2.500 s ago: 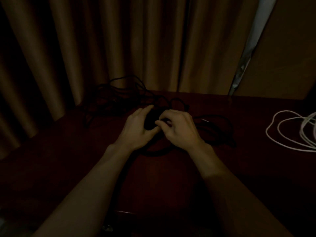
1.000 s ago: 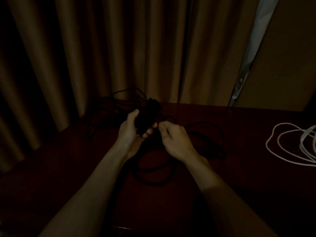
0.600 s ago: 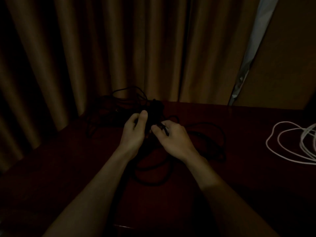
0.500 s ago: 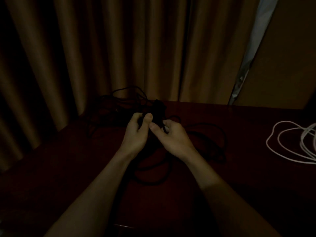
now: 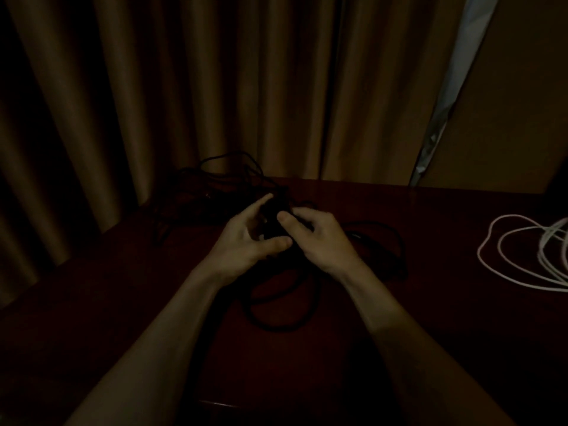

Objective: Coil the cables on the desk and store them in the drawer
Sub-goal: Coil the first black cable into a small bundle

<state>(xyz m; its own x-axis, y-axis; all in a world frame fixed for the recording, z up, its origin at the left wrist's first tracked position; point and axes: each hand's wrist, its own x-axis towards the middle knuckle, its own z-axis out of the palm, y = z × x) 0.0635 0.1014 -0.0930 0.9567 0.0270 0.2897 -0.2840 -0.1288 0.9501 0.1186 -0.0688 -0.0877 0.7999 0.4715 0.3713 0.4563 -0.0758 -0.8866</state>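
While left grip (image 5: 242,244) and right grip (image 5: 319,241) hold black cable (image 5: 272,222) | bundle between them

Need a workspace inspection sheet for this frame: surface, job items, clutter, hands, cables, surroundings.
Surface: dark red-brown desk, dimly lit.
Job's things: black cable, part bundled between the hands, loops loose on the desk; white cable lying loose at right edge; drawer not seen.
Clutter: nothing seen.
Hands: left hand and right hand both grip the black bundle.
Cables: further black tangle at back left.
Surroundings: brown curtain behind; plain wall panel at right.
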